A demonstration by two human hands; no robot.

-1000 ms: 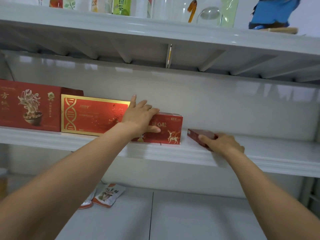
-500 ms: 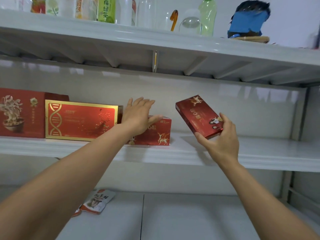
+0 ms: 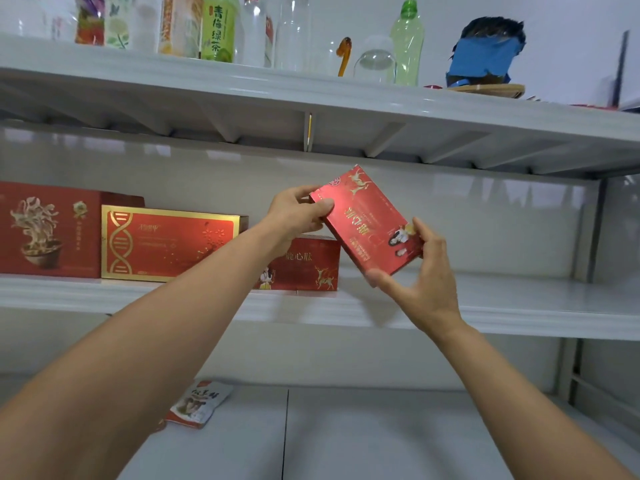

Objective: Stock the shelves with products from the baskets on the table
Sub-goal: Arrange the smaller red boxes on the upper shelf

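Both hands hold a flat red deer-print box [image 3: 367, 220] tilted in the air in front of the middle shelf [image 3: 502, 306], its print upside down. My left hand [image 3: 298, 213] pinches its upper left corner. My right hand [image 3: 415, 271] grips its lower right end from below. Behind and below it, a matching red deer box [image 3: 304, 265] stands on the shelf, partly hidden by my left forearm.
Left of the standing box are a gold-edged red box [image 3: 166, 247] and a larger red box [image 3: 48, 230]. The shelf's right half is bare. Bottles [image 3: 214, 26] line the top shelf beside a blue-taped object [image 3: 485, 53]. A snack packet [image 3: 201, 403] lies on the lower shelf.
My right hand lifted the flat red box off the shelf and carried it up and left. My left hand left the standing box and took the flat box's upper corner.
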